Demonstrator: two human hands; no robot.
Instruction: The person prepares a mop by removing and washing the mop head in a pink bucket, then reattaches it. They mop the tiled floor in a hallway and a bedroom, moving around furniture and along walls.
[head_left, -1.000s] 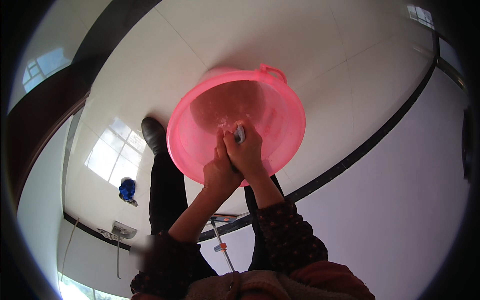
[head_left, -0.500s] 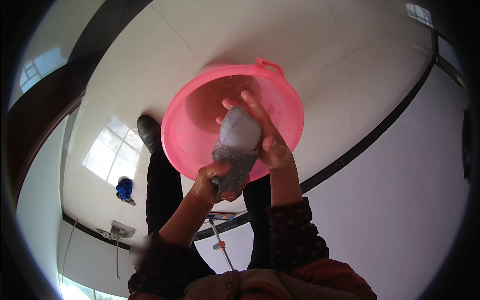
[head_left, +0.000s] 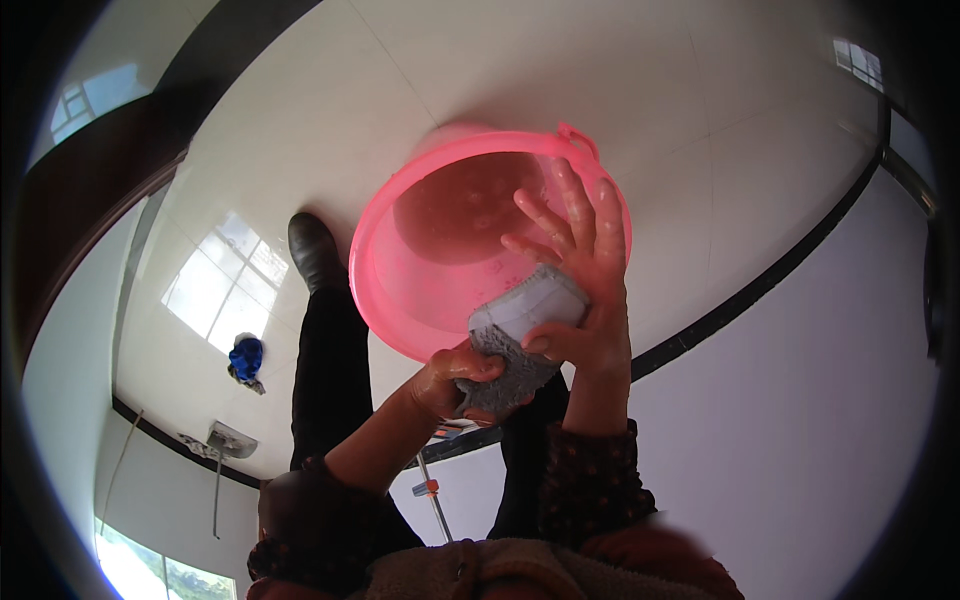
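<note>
Left hand (head_left: 455, 380) pinches a grey fleecy pad (head_left: 520, 318) above the near rim of the pink basin (head_left: 362, 270); right hand (head_left: 598, 305) rests against it, fingers spread. Likely a grip adjustment; next calls for closing that hand.

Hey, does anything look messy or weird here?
Maybe two things. A crumpled blue thing lies loose on the floor, left of the person's left leg, so it looks dropped there. The water in the pink tub looks brownish and murky. Nothing looks plainly broken.
</note>
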